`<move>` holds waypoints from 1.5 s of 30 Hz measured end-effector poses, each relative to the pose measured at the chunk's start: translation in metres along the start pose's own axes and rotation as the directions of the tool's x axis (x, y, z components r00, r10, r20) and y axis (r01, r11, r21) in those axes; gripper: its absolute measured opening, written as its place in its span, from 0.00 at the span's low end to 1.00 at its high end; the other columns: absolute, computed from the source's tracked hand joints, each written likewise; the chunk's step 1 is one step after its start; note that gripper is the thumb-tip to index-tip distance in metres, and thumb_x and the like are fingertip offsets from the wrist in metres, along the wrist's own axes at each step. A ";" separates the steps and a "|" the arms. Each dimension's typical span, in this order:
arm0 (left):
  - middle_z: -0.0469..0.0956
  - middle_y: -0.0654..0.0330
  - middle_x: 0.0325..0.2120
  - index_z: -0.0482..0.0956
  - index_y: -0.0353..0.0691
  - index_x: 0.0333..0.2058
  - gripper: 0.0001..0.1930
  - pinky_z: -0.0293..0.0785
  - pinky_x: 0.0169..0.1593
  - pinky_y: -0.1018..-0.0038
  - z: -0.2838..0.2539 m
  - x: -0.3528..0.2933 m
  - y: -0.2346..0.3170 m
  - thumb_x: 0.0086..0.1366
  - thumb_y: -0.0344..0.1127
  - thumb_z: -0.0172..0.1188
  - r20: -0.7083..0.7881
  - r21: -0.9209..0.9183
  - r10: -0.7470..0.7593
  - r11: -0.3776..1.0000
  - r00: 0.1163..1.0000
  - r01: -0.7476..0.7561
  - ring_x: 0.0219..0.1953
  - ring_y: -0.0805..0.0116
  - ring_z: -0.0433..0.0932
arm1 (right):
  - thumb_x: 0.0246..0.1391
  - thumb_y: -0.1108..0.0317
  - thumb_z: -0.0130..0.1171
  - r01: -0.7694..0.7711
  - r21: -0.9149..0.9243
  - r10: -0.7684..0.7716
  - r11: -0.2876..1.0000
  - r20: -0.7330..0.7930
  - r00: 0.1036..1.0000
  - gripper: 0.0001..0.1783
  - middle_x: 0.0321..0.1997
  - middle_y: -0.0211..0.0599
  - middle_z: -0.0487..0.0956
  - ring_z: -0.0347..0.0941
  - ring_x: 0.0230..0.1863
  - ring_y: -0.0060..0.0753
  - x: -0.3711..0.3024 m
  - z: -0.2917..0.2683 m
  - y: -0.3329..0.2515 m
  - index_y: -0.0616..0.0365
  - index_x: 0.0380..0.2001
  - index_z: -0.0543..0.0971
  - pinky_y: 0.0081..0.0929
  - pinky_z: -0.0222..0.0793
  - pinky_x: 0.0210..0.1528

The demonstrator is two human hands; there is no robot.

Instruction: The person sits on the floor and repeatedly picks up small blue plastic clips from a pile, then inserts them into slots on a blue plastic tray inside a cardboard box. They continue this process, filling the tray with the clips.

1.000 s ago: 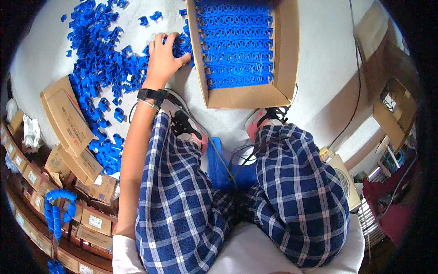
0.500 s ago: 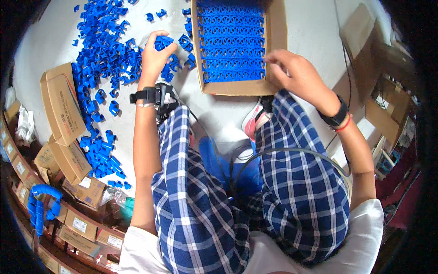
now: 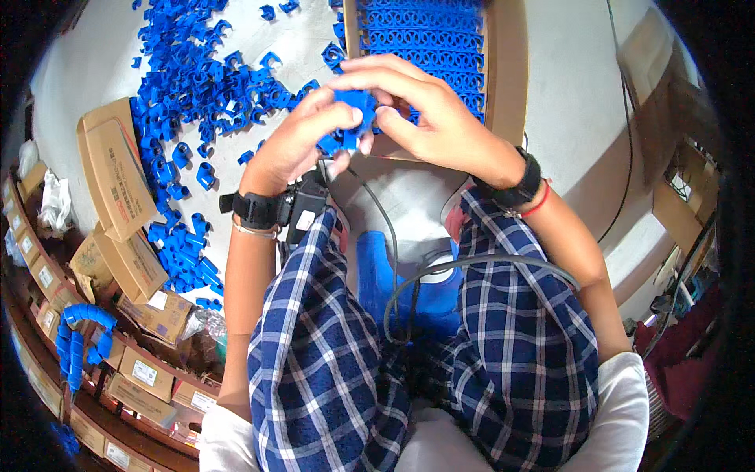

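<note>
My left hand (image 3: pixel 291 145) is closed around a few blue plastic pipe clips (image 3: pixel 358 106), held over the near left corner of the open box. My right hand (image 3: pixel 444 130) meets it from the right, thumb and fingers on the same clips. Fingers cover part of them, so how many there are is unclear. Behind the hands stands the cardboard box (image 3: pixel 507 86), with neat rows of blue clips (image 3: pixel 421 35) packed inside. A big loose heap of blue clips (image 3: pixel 189 79) spreads over the floor to the left.
Folded brown cartons (image 3: pixel 114 173) stand left of the heap. Shelves of small boxes (image 3: pixel 141 374) curve along the lower left, with a blue string of fittings (image 3: pixel 75 346) hanging there. A black cable (image 3: pixel 472 259) crosses my knees. More cardboard (image 3: pixel 680 189) lies at the right.
My right hand has left the box's right edge and come across to the left hand. My left hand has moved right with the clips. The view has shifted slightly.
</note>
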State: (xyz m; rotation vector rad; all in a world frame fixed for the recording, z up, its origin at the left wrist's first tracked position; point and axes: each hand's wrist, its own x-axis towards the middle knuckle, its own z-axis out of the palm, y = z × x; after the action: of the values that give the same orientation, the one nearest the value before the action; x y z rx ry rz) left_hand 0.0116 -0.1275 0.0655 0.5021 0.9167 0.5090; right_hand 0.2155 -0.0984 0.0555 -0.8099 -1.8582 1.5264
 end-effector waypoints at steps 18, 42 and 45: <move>0.75 0.62 0.33 0.73 0.43 0.48 0.15 0.66 0.19 0.85 0.007 0.005 -0.030 0.68 0.44 0.52 -0.028 -0.037 0.110 0.993 0.994 -0.111 0.29 0.77 0.74 | 0.59 0.74 0.52 -0.336 0.487 0.338 0.806 0.087 0.937 0.09 0.35 0.27 0.79 0.74 0.38 0.15 -0.022 -0.014 0.014 0.62 0.41 0.78 0.17 0.70 0.42; 0.74 0.61 0.35 0.72 0.44 0.49 0.15 0.65 0.21 0.81 -0.016 -0.012 -0.037 0.68 0.43 0.50 -0.234 -0.132 0.079 0.985 0.969 -0.112 0.31 0.74 0.74 | 0.43 0.61 0.65 -0.430 -0.395 0.485 0.812 0.046 0.873 0.15 0.28 0.45 0.82 0.80 0.32 0.45 -0.006 -0.016 0.038 0.60 0.30 0.81 0.37 0.75 0.38; 0.74 0.61 0.35 0.72 0.44 0.49 0.15 0.65 0.21 0.81 -0.018 -0.011 -0.039 0.68 0.43 0.50 -0.222 -0.138 0.087 0.983 0.971 -0.120 0.31 0.74 0.74 | 0.43 0.60 0.64 -0.358 -0.563 0.460 0.745 0.044 0.887 0.15 0.29 0.45 0.82 0.79 0.33 0.48 0.011 -0.028 0.036 0.59 0.31 0.81 0.38 0.75 0.38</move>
State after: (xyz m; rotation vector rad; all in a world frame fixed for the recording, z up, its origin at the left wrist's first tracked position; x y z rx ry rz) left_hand -0.0013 -0.1607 0.0394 0.3633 1.0535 0.7331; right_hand 0.2325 -0.0669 0.0254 -1.4720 -2.4215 1.3494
